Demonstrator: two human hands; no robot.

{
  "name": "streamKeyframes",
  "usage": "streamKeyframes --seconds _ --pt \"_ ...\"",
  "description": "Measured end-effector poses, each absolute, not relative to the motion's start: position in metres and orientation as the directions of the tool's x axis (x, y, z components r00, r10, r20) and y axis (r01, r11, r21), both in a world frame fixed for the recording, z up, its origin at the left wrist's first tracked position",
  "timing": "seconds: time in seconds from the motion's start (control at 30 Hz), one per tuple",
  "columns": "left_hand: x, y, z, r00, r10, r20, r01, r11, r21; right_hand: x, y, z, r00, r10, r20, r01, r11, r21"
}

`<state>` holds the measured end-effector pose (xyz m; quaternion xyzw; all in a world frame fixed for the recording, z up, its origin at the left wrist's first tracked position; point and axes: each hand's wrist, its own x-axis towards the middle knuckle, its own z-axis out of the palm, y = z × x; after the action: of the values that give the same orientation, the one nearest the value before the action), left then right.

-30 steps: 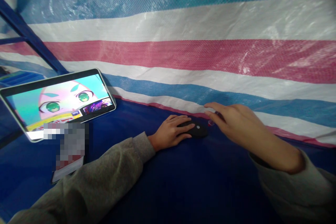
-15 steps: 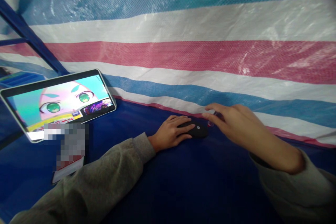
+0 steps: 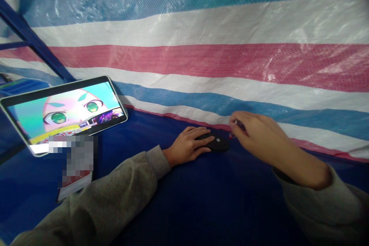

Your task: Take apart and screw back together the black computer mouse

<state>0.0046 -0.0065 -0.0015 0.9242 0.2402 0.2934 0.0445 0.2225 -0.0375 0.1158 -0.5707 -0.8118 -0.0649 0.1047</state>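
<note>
My left hand (image 3: 190, 144) lies over the left part of a black computer mouse (image 3: 221, 144), fingers curved across it against the blue surface (image 3: 184, 200). A small light round mark shows on the mouse. Just right of the mouse, my right hand (image 3: 256, 132) is closed in a pinch, thumb and forefinger together. Between and below its fingers shows a bit of a small see-through, reddish-purple object (image 3: 231, 135). Most of that object is hidden by the fingers, so its kind cannot be made out.
A tablet (image 3: 66, 113) with a cartoon face on its screen leans at the left. In front of it lies a phone-like flat thing (image 3: 77, 180), partly blurred out. A striped plastic sheet (image 3: 201, 59) hangs behind, and a dark blue frame bar (image 3: 49, 52) stands at the left.
My right thumb and forefinger, apart before, have closed together at the small see-through object. My left hand and the mouse have stayed nearly still.
</note>
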Motion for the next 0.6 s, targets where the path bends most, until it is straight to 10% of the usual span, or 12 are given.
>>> streamKeyframes --seconds 0.6 --pt "0.0045 -0.0061 -0.0051 0.716 0.452 0.532 0.417 -0.888 0.193 0.2258 -0.0369 0.1144 -0.342 0.905 0.252 0.937 0.348 0.019"
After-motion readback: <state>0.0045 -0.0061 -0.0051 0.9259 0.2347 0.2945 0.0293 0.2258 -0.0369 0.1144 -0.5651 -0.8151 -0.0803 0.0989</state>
